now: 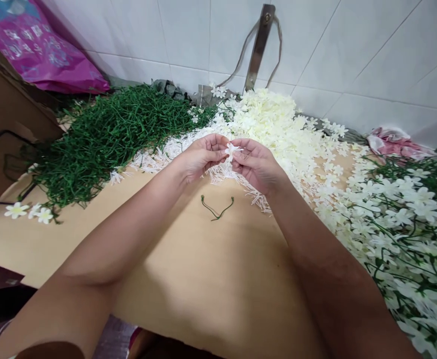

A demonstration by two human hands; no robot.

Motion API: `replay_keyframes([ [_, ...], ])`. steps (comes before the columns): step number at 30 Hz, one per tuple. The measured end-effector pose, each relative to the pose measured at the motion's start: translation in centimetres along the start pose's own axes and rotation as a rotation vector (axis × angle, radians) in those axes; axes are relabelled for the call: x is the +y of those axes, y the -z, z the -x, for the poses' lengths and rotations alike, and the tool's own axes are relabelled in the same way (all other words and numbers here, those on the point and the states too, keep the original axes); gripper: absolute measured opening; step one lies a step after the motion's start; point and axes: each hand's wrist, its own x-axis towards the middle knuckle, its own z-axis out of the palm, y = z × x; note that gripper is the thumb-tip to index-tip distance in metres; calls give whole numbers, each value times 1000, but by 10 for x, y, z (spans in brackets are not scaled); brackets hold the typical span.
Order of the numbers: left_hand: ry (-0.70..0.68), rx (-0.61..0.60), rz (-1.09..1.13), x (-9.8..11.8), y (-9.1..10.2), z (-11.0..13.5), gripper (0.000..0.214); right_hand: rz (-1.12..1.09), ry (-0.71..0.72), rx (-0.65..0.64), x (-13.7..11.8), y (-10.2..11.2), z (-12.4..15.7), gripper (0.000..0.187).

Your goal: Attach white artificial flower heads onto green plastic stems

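Over the middle of the table, my left hand (pixel 205 157) and my right hand (pixel 256 164) meet, fingertips pinched on one small white artificial flower (pixel 231 150). Both are closed. Any smaller part between the fingertips is hidden. Below them on the board lies a forked green plastic stem (pixel 217 215), its two tips pointing away from me. Just behind my hands spreads a heap of white thread-like flower centres (pixel 221 173). A large pile of loose cream-white petals (pixel 274 112) rises beyond my right hand.
Green stems (pixel 128 129) are heaped at the back left, near a cardboard box (pixel 12 99) and a pink bag (pixel 50 55). Assembled flowers (pixel 408 234) crowd the right side. A few yellow-centred flowers (pixel 16 210) lie far left. A metal strip (pixel 259 47) leans against the tiled wall.
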Motion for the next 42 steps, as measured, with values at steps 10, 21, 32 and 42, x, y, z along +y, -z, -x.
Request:
replay_keyframes([
  [10,9,-11,-172,-3,11,24,20,230,10,-104,0,-6,4,42],
  [21,107,167,-1247,-23,30,100,32,295,58,-123,-1,-20,10,28],
  [32,262,184,-1616,-33,-15,89,37,221,-38,-57,16,-22,10,34],
  [42,326,245,-1615,-35,-23,72,50,17,-268,36,45,-22,12,29],
])
